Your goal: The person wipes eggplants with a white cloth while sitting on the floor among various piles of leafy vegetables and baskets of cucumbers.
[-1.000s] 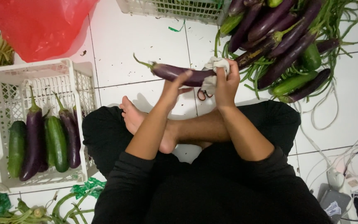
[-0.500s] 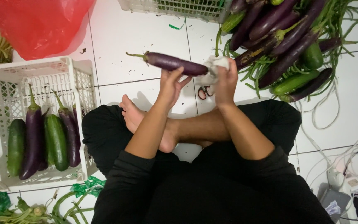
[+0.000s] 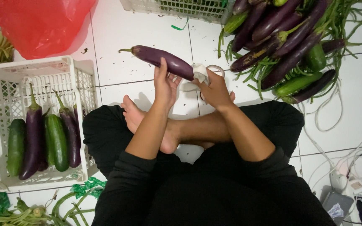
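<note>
I sit cross-legged on a white tiled floor. My left hand [image 3: 165, 85] holds a long purple eggplant [image 3: 156, 57] near its middle, stem pointing left. My right hand [image 3: 214, 89] presses a white cloth [image 3: 198, 73] against the eggplant's right end. Scissors [image 3: 218, 69] lie on the floor just beyond the right hand, partly hidden. A heap of purple eggplants and green cucumbers [image 3: 288, 46] lies at the upper right, within reach of the right hand.
A white plastic crate [image 3: 42, 71] at my left holds eggplants and cucumbers in a row. A red plastic bag [image 3: 38, 21] lies behind it. Another crate [image 3: 177, 8] stands at the top. Long beans surround the heap. White cables and a power strip [image 3: 348, 184] lie at lower right.
The eggplant has shifted left in my hands and tilted, its stem end now further left. My right hand with the cloth has moved along it to its right end.
</note>
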